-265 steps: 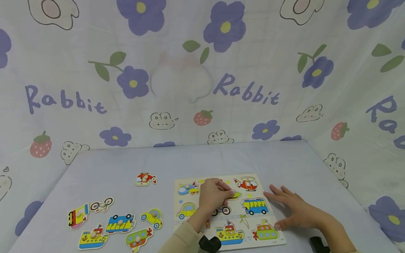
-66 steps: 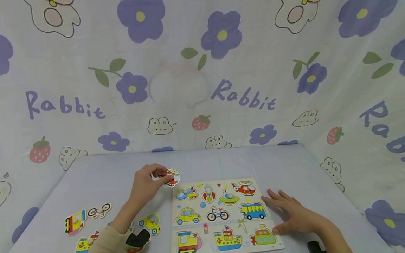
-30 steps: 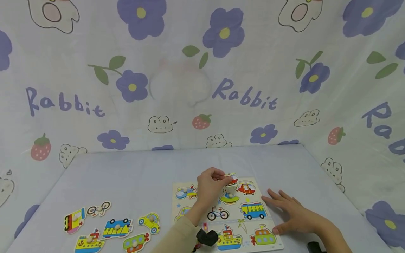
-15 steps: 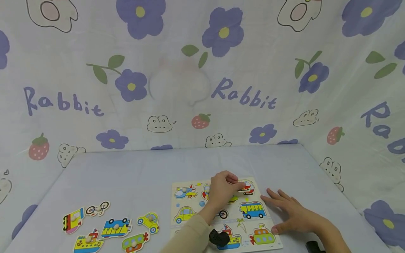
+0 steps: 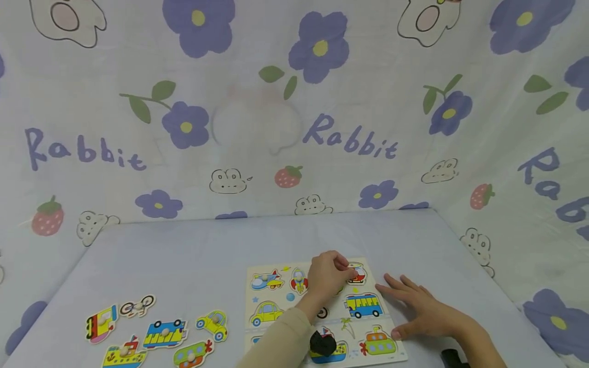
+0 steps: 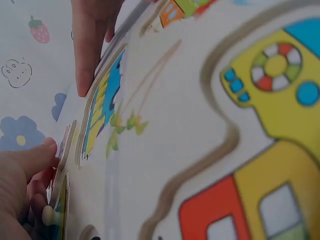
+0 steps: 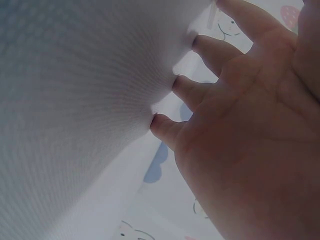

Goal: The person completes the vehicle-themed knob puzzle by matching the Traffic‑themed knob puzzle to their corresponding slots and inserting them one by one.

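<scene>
In the head view my left hand (image 5: 329, 276) pinches the red helicopter puzzle piece (image 5: 357, 276) at the helicopter picture, in the upper right corner of the puzzle board (image 5: 333, 327). The fingers cover the piece's left part. In the left wrist view, left thumb and finger meet at the board's far edge, close to a wooden knob (image 6: 49, 215). My right hand (image 5: 425, 313) lies beside the board's right edge with fingers spread, thumb right at the edge. The right wrist view shows its fingertips (image 7: 162, 125) down on the white cloth.
Airplane (image 5: 267, 279) and rocket (image 5: 299, 281) pieces with knobs sit in the board's top row. On the cloth to the left lie train (image 5: 102, 323), bicycle (image 5: 138, 305), bus (image 5: 164, 333), ship (image 5: 124, 353), car (image 5: 212, 324) and submarine (image 5: 193, 353) pieces. A patterned curtain (image 5: 257, 153) stands behind.
My left hand has left the flying saucer piece, picked up the helicopter piece left of the board, and carried it right to the helicopter picture. My right hand stays by the board's edge.
</scene>
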A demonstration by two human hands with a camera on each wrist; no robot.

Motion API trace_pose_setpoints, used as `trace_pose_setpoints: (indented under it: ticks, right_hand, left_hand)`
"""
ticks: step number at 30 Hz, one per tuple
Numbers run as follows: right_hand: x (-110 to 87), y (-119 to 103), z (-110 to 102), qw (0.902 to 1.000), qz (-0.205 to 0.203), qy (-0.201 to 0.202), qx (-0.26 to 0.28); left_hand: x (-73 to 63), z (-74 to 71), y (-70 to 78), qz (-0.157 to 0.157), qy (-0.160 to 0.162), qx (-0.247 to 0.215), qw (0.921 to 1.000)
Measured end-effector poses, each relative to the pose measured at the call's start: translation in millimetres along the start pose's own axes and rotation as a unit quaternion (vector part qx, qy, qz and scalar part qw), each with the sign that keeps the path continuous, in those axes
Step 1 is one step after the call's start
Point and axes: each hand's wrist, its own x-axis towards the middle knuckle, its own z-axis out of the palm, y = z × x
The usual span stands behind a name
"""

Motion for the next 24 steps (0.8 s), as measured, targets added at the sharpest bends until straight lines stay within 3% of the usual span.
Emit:
trace_pose_setpoints:
  ticks: [5,10,17,24]
  right_hand:
    - [0.0,-0.4,-0.9,1.0,0.003,0.003,-0.003]
    - [0.8,0.0,0.9,1.0,0.001,-0.003,0.006]
    - [1.7,-0.5,-0.3,0.9999,-0.006,-0.002,-0.008]
    - [1.2,-1.3,-1.3,0.9999,-0.006,-0.009,0.001]
  left_hand:
    - [0.4,0.8,-0.1,-0.005,-0.006,0.003,1.0]
    - [1.3,3.8,-0.1,-0.033,-0.012,0.006,0.9994]
    - [5.4,4.9,0.1,-0.033,0.011,0.031,0.9989]
    - [7.9,6.5,-3.0,-0.047,0.012,0.028,0.9984]
